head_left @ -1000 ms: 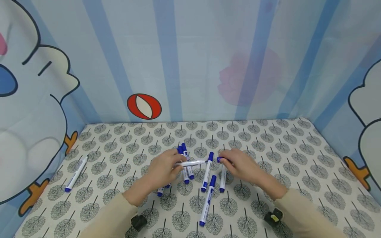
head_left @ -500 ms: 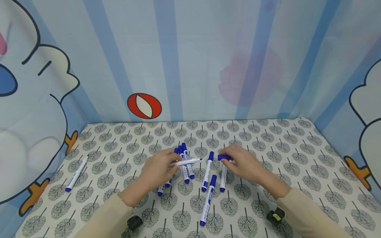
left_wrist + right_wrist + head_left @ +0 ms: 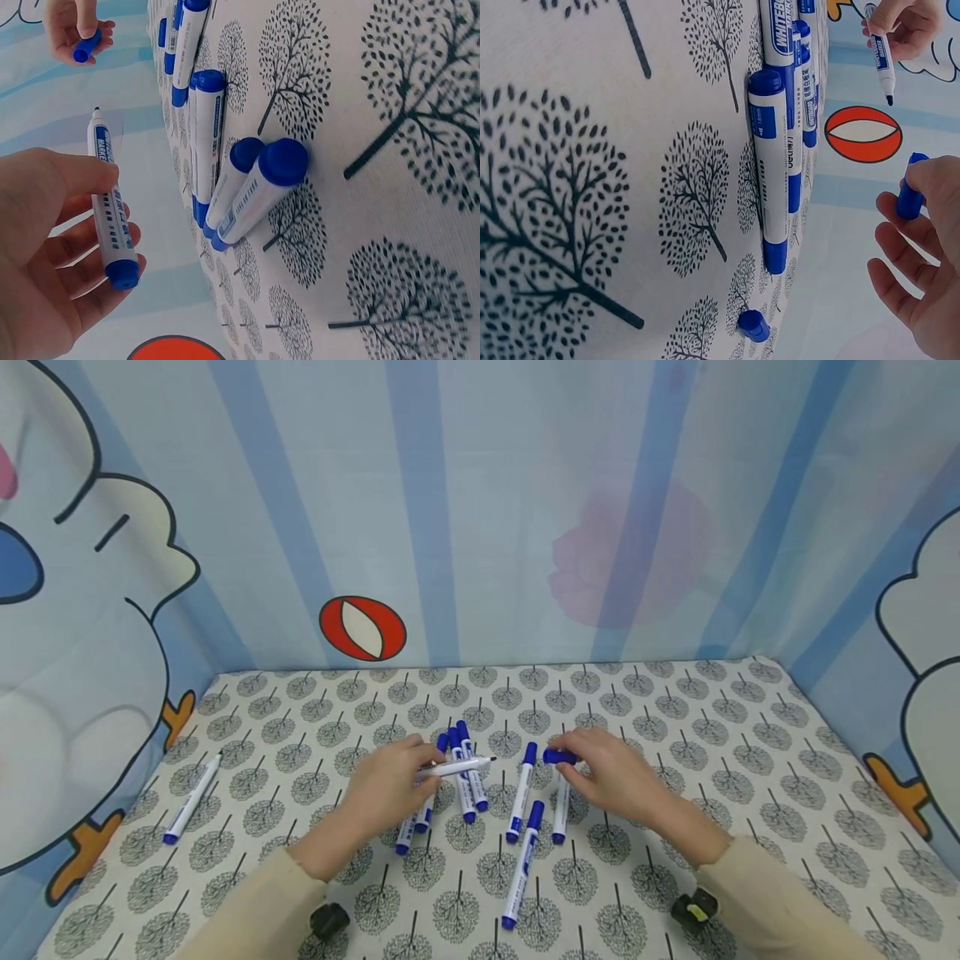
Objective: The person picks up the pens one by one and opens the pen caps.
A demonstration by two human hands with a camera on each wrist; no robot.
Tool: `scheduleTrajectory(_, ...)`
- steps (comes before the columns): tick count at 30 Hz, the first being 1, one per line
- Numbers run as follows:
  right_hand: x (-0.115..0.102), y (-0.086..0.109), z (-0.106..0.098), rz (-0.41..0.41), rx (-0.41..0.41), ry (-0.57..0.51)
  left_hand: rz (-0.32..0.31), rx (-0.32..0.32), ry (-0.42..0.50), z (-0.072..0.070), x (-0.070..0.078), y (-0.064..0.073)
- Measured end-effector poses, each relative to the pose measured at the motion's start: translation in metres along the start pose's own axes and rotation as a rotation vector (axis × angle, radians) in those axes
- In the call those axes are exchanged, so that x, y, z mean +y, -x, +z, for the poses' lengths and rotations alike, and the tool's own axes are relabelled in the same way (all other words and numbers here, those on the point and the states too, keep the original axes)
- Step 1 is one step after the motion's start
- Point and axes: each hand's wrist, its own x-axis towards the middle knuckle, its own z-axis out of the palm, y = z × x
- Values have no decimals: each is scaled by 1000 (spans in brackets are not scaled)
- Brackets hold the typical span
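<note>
Thumb and fingers of the left hand pinch an uncapped marker, its dark tip toward the right hand, whose fingers pinch a blue cap; from my remote post I see both pieces raised above the tree-print tablecloth, apart. More markers lie below and between the hands. My right-wrist feed shows a loose cap on the cloth; another uncapped marker rests far left.
</note>
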Motion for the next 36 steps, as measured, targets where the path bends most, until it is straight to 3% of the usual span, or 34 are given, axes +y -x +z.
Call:
scheduleTrajectory(16,-2,0,1,-9,22,10,-99,23,-14,-9,-26,13)
scheduleTrajectory(26,-3,1,3,5,24,23,-145,35,-18,-18,-55,21)
scheduleTrajectory(36,-2,1,3,-4,48,25,-271,-2,30,-28,-80,33)
